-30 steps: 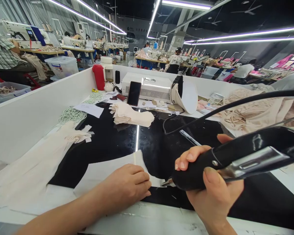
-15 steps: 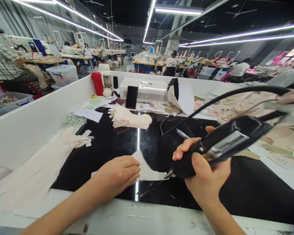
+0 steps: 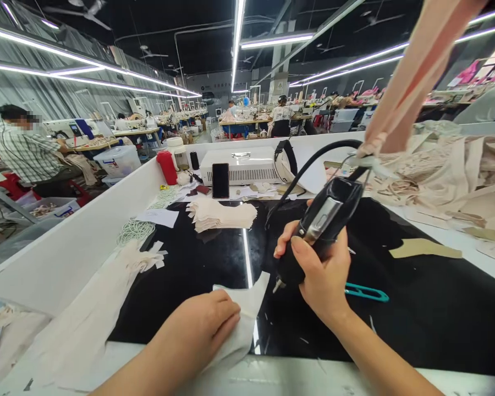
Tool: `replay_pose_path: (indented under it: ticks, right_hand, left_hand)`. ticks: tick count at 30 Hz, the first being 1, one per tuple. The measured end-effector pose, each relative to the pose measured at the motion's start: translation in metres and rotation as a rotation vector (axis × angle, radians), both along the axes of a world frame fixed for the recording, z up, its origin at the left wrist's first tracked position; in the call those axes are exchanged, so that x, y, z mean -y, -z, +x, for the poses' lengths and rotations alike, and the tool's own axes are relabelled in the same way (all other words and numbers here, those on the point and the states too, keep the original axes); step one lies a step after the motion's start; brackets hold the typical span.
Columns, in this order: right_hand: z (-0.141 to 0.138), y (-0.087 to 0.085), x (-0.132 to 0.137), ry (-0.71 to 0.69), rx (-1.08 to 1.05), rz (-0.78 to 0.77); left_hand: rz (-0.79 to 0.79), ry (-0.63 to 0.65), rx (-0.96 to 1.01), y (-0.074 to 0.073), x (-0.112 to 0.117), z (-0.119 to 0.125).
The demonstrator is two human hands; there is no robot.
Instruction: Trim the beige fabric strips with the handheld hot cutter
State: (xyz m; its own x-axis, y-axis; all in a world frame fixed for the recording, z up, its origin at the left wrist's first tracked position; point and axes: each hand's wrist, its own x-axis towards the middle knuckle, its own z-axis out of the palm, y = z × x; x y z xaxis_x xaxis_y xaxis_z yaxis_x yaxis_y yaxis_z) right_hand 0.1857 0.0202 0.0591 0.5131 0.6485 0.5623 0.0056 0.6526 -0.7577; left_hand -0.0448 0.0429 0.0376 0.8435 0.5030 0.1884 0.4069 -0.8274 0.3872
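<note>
My left hand [image 3: 208, 324] lies on a cut piece of white fabric [image 3: 253, 300], fingers together and holding it against the black tabletop [image 3: 198, 261]. A narrow end of the fabric points up and away to the right. In my right hand [image 3: 328, 278] is a black corded power tool [image 3: 340, 192], with fingers and thumb wrapped round its body. Its small metal tip points down, just right of the fabric and apart from it. Beside my right wrist lies a teal thread snips [image 3: 367, 292], partly hidden by the hand.
A stack of cream fabric pieces [image 3: 223, 214] lies beyond my hands, with an upright phone [image 3: 220, 181] behind it. Long cream fabric [image 3: 86, 313] covers the left side. A tan strip [image 3: 424, 248] and heaped fabric [image 3: 449, 176] lie right. The tool's cable [image 3: 309, 165] arches behind it.
The fabric piece has turned under my left hand, and its narrow end now points upward. My right hand has tilted the tool more upright, its tip off the fabric. The view has shifted.
</note>
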Motion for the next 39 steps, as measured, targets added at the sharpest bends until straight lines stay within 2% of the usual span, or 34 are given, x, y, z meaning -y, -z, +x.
replay_pose_path:
  ticks: [2, 4, 7, 11, 17, 29, 34, 39]
  right_hand:
    - [-0.004, 0.001, -0.001, 0.004, -0.004, -0.009]
    - [-0.007, 0.0, -0.003, -0.004, 0.003, -0.006]
    - [-0.012, -0.002, -0.005, -0.021, 0.011, 0.013]
    - [-0.019, -0.005, -0.006, -0.012, -0.012, -0.03]
    - [-0.028, -0.005, -0.007, -0.034, -0.036, -0.113]
    - [-0.035, -0.001, -0.01, -0.034, -0.028, -0.123]
    - [-0.036, -0.006, -0.008, -0.001, -0.005, -0.147]
    - [-0.039, -0.007, -0.003, -0.044, -0.046, -0.146]
  left_hand:
    - [0.054, 0.024, -0.003, -0.006, -0.014, 0.007]
    - [0.07, 0.115, 0.017, -0.009, -0.03, 0.016]
    - [0.005, 0.246, 0.004, -0.008, -0.051, 0.028]
    - [-0.124, 0.298, -0.124, -0.007, -0.066, 0.039]
    - [-0.172, 0.321, -0.253, -0.011, -0.071, 0.038]
    - [-0.203, 0.328, -0.264, -0.006, -0.075, 0.031]
    - [-0.208, 0.335, -0.26, -0.005, -0.077, 0.032]
    - [-0.216, 0.333, -0.255, -0.009, -0.076, 0.033]
